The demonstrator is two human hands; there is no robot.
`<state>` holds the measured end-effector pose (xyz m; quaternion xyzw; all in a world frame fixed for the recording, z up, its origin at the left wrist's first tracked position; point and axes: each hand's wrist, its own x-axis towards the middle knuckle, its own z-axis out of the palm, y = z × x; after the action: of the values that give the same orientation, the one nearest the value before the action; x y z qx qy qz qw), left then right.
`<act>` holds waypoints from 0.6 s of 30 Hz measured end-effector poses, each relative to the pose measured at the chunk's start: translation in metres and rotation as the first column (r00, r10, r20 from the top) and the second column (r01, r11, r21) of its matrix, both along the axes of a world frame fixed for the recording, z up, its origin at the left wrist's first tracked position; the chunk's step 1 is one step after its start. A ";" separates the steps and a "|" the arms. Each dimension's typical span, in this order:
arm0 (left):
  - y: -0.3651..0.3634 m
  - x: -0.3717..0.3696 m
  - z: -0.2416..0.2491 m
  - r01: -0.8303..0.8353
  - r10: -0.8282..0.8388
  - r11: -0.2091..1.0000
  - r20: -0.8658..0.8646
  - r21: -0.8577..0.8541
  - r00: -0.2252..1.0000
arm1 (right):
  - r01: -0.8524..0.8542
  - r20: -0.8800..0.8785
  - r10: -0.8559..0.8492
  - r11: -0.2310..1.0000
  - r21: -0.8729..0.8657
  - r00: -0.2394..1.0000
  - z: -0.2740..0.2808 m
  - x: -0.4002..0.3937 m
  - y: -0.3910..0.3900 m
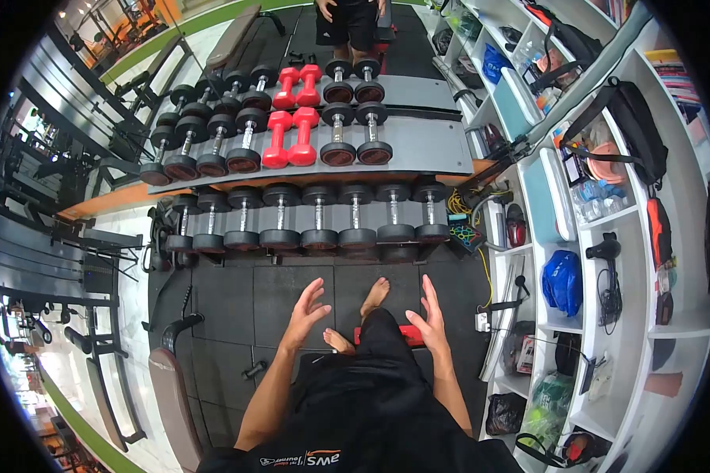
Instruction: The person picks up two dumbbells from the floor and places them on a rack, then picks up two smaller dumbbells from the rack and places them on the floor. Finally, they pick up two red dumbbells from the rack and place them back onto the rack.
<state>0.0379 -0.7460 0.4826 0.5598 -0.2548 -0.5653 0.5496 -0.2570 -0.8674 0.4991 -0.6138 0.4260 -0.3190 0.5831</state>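
Above the dark floor mats point(225, 311), the left grip point(304, 317) and right grip point(431, 322) are being held open, empty and apart; beyond them, black dumbbells point(319, 214) are being carried by the lower shelf point(300, 214).

Forearms point(267, 392) reach forward, left hand point(301, 318) and right hand point(432, 326) apart, fingers point(430, 294) loosely extended.

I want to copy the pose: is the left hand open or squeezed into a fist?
Open: the left hand is spread rather than clenched, and it holds nothing.
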 end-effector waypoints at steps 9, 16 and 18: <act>-0.113 0.015 0.012 -0.024 0.025 1.000 0.072 -0.013 0.997 | -0.134 0.279 0.079 0.973 0.187 0.957 0.010 0.042 -0.139; -0.185 0.014 0.045 -0.105 0.112 0.991 0.096 -0.077 0.989 | -0.323 0.332 0.255 0.931 0.168 0.908 0.050 0.064 -0.224; -0.198 0.014 0.050 -0.122 0.133 0.988 0.113 -0.092 0.985 | -0.360 0.312 0.301 0.921 0.152 0.901 0.054 0.071 -0.239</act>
<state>0.0517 -0.9439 0.5324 0.5837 -0.2744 -0.4834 0.5919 -0.1864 -1.1062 0.5529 -0.5618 0.2580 -0.2536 0.7440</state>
